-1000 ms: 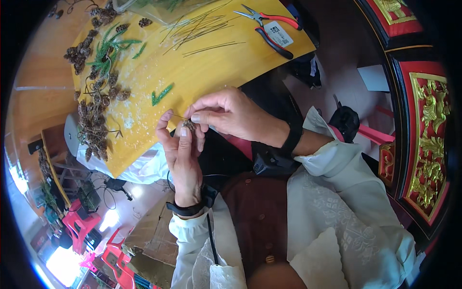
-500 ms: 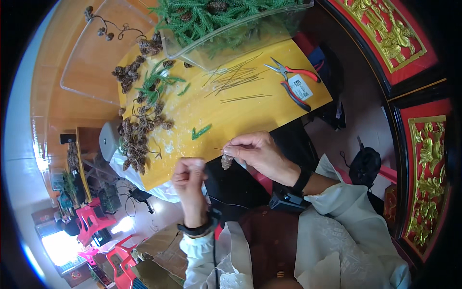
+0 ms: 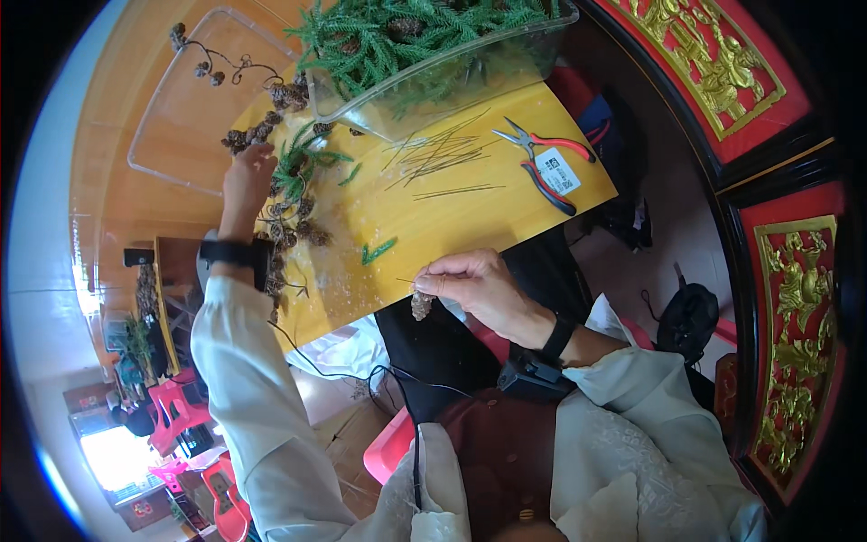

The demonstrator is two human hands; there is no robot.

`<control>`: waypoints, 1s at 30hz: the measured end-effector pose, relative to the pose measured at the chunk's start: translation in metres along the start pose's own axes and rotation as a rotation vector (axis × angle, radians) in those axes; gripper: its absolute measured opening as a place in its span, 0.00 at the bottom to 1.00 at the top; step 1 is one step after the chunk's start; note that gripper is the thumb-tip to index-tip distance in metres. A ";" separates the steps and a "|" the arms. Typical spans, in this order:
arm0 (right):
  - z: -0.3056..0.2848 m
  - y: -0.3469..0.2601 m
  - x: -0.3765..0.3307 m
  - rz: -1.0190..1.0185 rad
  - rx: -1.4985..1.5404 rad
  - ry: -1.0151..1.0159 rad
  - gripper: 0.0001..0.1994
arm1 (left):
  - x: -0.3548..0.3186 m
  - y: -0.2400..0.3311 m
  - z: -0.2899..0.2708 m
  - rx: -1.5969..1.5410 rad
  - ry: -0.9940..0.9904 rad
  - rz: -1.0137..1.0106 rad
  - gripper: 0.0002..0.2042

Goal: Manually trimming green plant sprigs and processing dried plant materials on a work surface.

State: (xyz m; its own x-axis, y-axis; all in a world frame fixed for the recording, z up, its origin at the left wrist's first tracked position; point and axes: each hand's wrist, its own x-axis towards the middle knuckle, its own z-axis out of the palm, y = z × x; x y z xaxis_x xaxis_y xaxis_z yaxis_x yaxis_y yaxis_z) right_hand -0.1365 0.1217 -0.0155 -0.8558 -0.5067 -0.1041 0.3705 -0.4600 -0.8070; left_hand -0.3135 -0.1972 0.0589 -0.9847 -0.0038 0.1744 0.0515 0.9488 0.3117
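Note:
My right hand (image 3: 474, 285) is pinched on a small brown pine cone (image 3: 421, 305), which hangs below the fingertips. A thin wire sticks out to the left from the same grip. Stretched out to the far left, my left hand (image 3: 249, 176) is at a cluster of pine cones (image 3: 248, 135) on the table's left side. Its fingers are bent and slightly apart, with their tips partly hidden. Just right of it lies a green artificial pine sprig (image 3: 296, 163). More pine cones (image 3: 305, 230) on dark stems lie nearer, partly behind my left forearm.
A clear plastic bin (image 3: 433, 81) of green sprigs stands at the back of the yellow table (image 3: 506, 212). Loose thin wires (image 3: 438, 155), red-handled pliers (image 3: 533, 149), a white label (image 3: 556, 172) and a small green sprig piece (image 3: 377, 251) lie on it. Carved red-and-gold panels (image 3: 795, 316) stand right.
My left hand has moved from beside the right hand out to the pine cones at the far left. My right hand keeps its pine cone in nearly the same place.

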 end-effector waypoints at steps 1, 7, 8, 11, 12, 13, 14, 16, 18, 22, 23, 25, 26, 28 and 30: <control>0.001 -0.002 0.000 -0.004 -0.003 -0.005 0.08 | 0.005 -0.002 0.005 0.195 0.043 0.064 0.12; 0.003 -0.008 0.001 -0.071 -0.137 0.051 0.07 | 0.013 0.004 0.027 0.378 0.066 0.098 0.09; 0.002 -0.008 0.001 -0.067 -0.121 0.045 0.07 | 0.013 0.004 0.027 0.376 0.054 0.090 0.08; 0.003 -0.012 -0.001 -0.058 -0.136 0.056 0.07 | 0.014 0.005 0.023 0.331 0.092 0.092 0.06; 0.003 -0.012 -0.002 -0.052 -0.145 0.058 0.07 | 0.015 0.002 0.018 0.281 0.155 0.091 0.07; 0.004 -0.013 -0.002 -0.053 -0.144 0.052 0.07 | 0.015 -0.002 0.011 0.233 0.222 0.087 0.08; 0.006 -0.013 -0.003 -0.045 -0.138 0.046 0.07 | 0.013 -0.007 0.004 0.170 0.301 0.082 0.09; 0.003 -0.011 -0.002 -0.030 -0.123 0.053 0.07 | 0.004 0.005 -0.003 -0.012 0.343 -0.004 0.09; 0.001 -0.007 -0.001 -0.032 -0.150 0.052 0.07 | -0.015 0.015 -0.014 -0.445 0.350 -0.155 0.07; 0.001 -0.015 -0.002 0.073 -0.180 0.047 0.08 | -0.061 0.037 -0.024 -1.040 0.296 -0.281 0.04; -0.006 -0.006 0.001 -0.016 -0.159 0.051 0.09 | -0.070 0.066 -0.018 -1.047 0.279 -0.288 0.04; -0.001 -0.018 -0.001 0.038 -0.145 0.061 0.09 | -0.101 0.107 -0.021 -1.252 0.294 -0.469 0.03; 0.002 -0.022 0.000 0.077 -0.130 0.060 0.09 | -0.112 0.084 -0.017 -1.439 0.203 -0.578 0.04; -0.001 -0.026 0.000 0.038 -0.116 0.050 0.08 | -0.138 0.102 -0.009 -1.809 0.014 -0.714 0.06; -0.005 -0.031 0.003 -0.118 -0.178 0.004 0.08 | -0.158 0.100 0.006 -2.121 -0.337 -0.587 0.08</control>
State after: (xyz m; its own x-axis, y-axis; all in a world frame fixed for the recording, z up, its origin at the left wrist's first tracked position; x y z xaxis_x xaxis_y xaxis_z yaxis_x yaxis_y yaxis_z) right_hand -0.1523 0.1383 0.0063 -0.8907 -0.4545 -0.0049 0.1985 -0.3791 -0.9038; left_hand -0.1535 -0.0999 0.0570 -0.9243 0.1841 -0.3343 -0.3487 -0.7636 0.5434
